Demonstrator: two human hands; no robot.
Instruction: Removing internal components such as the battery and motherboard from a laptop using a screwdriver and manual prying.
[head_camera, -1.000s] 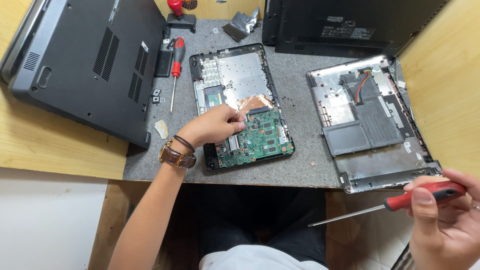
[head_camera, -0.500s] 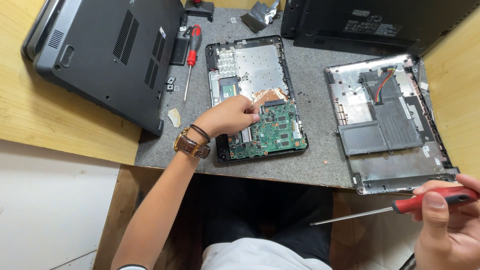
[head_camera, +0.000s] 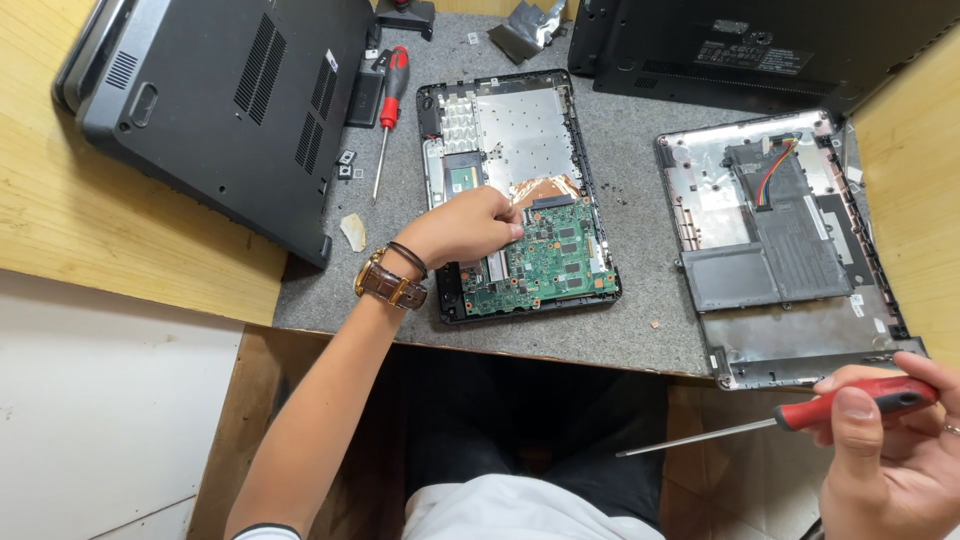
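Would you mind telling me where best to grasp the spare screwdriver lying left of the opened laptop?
Probably by the red-and-black handle, from above: the spare screwdriver lies flat on the grey mat, its thick handle at the far end and its thin shaft pointing toward the person.

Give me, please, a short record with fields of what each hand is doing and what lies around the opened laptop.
left hand: fingertips on green circuit board in opened laptop base
right hand: holds red-handled screwdriver off the mat
wrist: brown watch
mat: second screwdriver, removed bottom cover
left: closed dark laptop, underside up
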